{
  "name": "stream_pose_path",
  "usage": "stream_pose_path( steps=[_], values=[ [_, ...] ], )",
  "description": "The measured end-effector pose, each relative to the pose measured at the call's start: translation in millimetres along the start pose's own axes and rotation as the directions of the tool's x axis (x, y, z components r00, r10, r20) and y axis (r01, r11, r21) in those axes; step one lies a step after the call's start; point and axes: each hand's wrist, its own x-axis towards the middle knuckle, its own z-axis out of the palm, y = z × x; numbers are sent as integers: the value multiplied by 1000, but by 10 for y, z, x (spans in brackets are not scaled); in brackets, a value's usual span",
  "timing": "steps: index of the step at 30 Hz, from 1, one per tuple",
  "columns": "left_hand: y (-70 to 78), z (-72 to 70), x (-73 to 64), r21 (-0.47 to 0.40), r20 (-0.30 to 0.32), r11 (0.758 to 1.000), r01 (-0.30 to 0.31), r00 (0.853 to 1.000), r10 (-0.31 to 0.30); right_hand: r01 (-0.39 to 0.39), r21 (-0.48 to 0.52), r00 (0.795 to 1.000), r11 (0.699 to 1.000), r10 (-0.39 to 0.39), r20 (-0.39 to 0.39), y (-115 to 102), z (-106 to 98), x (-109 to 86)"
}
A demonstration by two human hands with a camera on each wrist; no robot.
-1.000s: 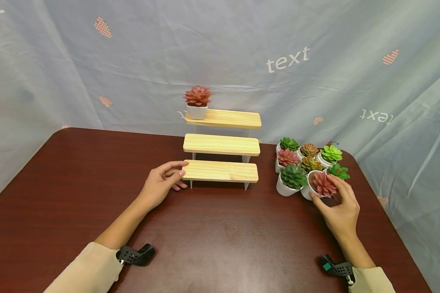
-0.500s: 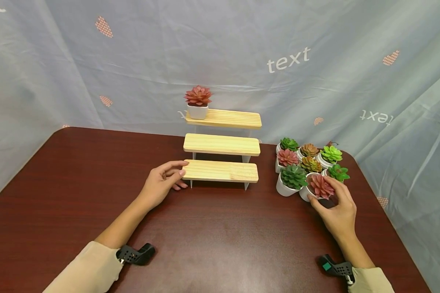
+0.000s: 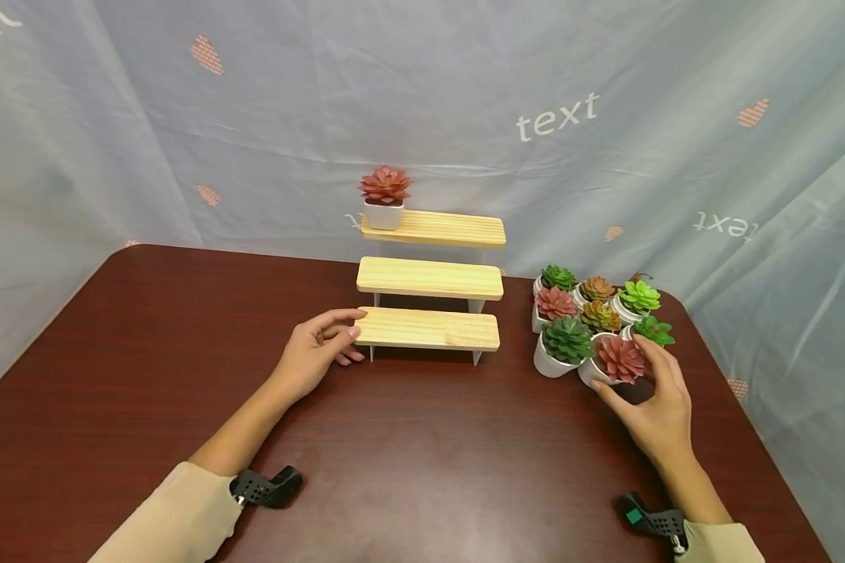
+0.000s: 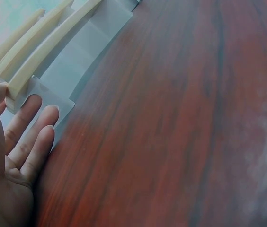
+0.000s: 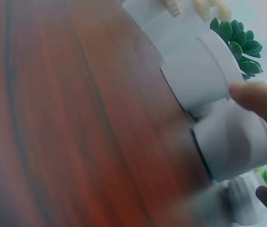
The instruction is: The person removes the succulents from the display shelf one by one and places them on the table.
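Note:
My left hand (image 3: 313, 352) holds the left end of the lowest board of a three-tier wooden display stand (image 3: 426, 328), thumb and index finger at the board's end. In the left wrist view the other fingers (image 4: 34, 142) spread beside the stand's clear side leg (image 4: 53, 92). At the right, my right hand (image 3: 658, 407) grips a white round pot (image 3: 591, 371) with a red artificial succulent (image 3: 621, 358), thumb near the rim and fingers round the far side. The right wrist view has this pot (image 5: 233, 139) beside another white pot (image 5: 200, 71).
Several more potted succulents crowd behind and left of the held one, including a dark green one (image 3: 566, 340) and a bright green one (image 3: 639, 297). A red succulent in a square pot (image 3: 383, 215) stands on the top board's left end. A grey-blue curtain (image 3: 451, 94) hangs behind the table (image 3: 422, 469).
The red succulent's pot has shifted slightly left and toward me with my right hand, closer against the dark green one. My left hand stays at the stand.

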Motion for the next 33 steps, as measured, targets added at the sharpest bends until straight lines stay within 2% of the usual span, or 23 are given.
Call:
stream_pose_path(
  steps=[3, 7, 13, 17, 25, 33],
  values=[
    [-1, -1, -3, -8, 1, 1000, 6, 1000, -6, 80, -13, 997, 997, -80, -12, -39, -83, 65],
    [8, 20, 5, -15, 2, 1000, 15, 1000, -15, 143, -30, 987, 989, -145, -76, -169, -215, 195],
    [25, 12, -9, -17, -8, 1000, 20, 1000, -20, 212, 5, 966, 977, -208, -156, -596, -255, 459],
    [27, 0, -16, -14, -9, 1000, 18, 1000, -19, 263, 47, 954, 964, -253, -159, -861, -196, 632],
    [24, -5, -24, -23, -10, 1000, 16, 1000, -16, 330, 95, 944, 939, -329, -34, -1250, 11, 977],
    [19, 5, -25, -31, 2, 999, 12, 1000, -12, 380, 142, 911, 914, -396, 112, -1667, 280, 1318]
  ],
)
